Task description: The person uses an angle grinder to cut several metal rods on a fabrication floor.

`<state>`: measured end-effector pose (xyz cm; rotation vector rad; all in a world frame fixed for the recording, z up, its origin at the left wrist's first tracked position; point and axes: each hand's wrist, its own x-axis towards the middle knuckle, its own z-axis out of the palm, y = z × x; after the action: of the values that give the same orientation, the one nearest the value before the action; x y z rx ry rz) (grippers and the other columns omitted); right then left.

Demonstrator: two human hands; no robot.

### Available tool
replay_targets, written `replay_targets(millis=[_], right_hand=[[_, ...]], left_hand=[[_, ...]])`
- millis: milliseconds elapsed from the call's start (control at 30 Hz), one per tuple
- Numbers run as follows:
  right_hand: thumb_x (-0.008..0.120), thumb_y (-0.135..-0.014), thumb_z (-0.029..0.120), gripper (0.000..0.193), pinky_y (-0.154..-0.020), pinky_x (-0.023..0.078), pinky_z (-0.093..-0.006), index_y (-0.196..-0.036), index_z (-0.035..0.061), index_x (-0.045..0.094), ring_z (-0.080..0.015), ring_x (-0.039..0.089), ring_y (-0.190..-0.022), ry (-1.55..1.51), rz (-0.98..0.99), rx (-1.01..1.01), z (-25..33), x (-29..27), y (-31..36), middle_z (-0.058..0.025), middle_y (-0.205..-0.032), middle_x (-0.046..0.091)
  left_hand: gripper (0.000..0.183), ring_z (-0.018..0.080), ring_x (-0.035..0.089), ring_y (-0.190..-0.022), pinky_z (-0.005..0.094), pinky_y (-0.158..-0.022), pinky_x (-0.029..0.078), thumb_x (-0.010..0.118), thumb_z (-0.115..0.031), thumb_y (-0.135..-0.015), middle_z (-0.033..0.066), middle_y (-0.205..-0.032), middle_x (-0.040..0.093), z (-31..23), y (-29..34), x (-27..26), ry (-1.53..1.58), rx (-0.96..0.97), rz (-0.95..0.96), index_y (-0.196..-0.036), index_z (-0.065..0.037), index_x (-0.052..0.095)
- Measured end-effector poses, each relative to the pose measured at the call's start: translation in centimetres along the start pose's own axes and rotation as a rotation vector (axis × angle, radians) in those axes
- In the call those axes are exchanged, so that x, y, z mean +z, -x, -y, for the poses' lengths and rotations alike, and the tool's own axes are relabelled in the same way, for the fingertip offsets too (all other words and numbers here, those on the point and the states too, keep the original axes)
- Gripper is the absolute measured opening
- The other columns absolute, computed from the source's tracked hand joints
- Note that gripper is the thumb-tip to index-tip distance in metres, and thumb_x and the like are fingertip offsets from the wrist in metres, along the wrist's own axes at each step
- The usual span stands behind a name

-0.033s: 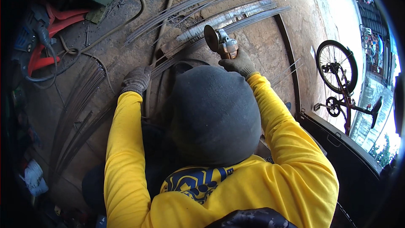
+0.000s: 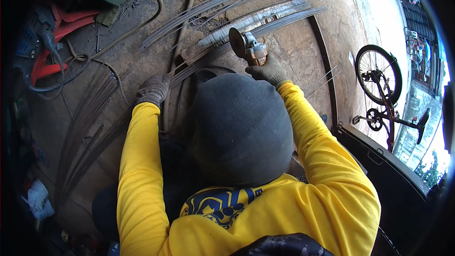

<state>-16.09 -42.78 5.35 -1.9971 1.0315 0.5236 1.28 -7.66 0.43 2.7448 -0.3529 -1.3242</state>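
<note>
We see a person in a yellow long-sleeved shirt [image 2: 327, 170] and dark grey knit cap [image 2: 239, 128] crouched over the dusty concrete floor [image 2: 303, 52]. The right hand [image 2: 268, 71], in a grey work glove, is wrapped tight around the body of a small metal angle grinder with a round disc [image 2: 246, 47]; the grinder sits just above the cap, disc toward the bundle of thin grey steel rods [image 2: 222, 4] fanned out on the floor. The left hand [image 2: 152, 89], also gloved, rests palm down with fingers curled on the near end of a rod bundle, just left of the cap; we cannot tell whether it grips a rod or only presses on it. More dark thin rods [image 2: 85, 128] lie in a sheaf at left. A red and black cable tangle [image 2: 47, 42] sits far left, a bicycle [image 2: 379, 85] stands outside at right.
</note>
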Motion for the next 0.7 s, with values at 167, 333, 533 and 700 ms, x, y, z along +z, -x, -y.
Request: replay_targets(millis=[167,333,533,700], right_hand=[[0.085,-0.066,0.039,0.087,-0.101,0.051,-0.0442,-0.136,-0.0001,0.052,-0.0388,0.066,-0.115,0.031,0.023,-0.001,0.1,0.0,-0.8,-0.0250,-0.124,0.067],[0.085,-0.066,0.038,0.090,-0.102,0.051,-0.0438,-0.140,0.0008,0.049,-0.0389,0.066,-0.116,0.091,0.034,0.015,1.6,-0.1,-0.5,-0.0260,-0.125,0.066],[0.084,-0.067,0.039,0.090,-0.102,0.051,-0.0435,-0.140,0.0013,0.048,-0.0386,0.065,-0.117,0.093,0.039,0.010,2.3,-0.2,-0.3,-0.0252,-0.125,0.066],[0.084,-0.067,0.039,0.090,-0.102,0.051,-0.0437,-0.140,0.0014,0.049,-0.0383,0.065,-0.116,0.082,0.044,0.008,1.9,-0.1,-0.5,-0.0252,-0.125,0.066]], left_hand=[[0.059,0.0424,0.054,-0.132,0.0520,-0.112,0.040,0.032,-0.051,-0.104,0.0210,-0.140,0.059,0.0,-0.3,0.1,-0.018,0.006,0.006,-0.130,-0.009,0.065],[0.059,0.0423,0.053,-0.132,0.0518,-0.113,0.040,0.033,-0.051,-0.104,0.0200,-0.142,0.058,0.2,0.0,0.0,0.003,-0.009,0.009,-0.132,-0.009,0.064],[0.058,0.0422,0.053,-0.132,0.0515,-0.113,0.040,0.035,-0.051,-0.104,0.0204,-0.142,0.059,-0.1,0.0,-0.1,0.008,-0.031,0.032,-0.133,-0.009,0.064],[0.058,0.0424,0.053,-0.132,0.0512,-0.113,0.040,0.034,-0.050,-0.105,0.0209,-0.141,0.059,0.3,-0.5,0.3,0.000,-0.023,0.019,-0.133,-0.009,0.064]])
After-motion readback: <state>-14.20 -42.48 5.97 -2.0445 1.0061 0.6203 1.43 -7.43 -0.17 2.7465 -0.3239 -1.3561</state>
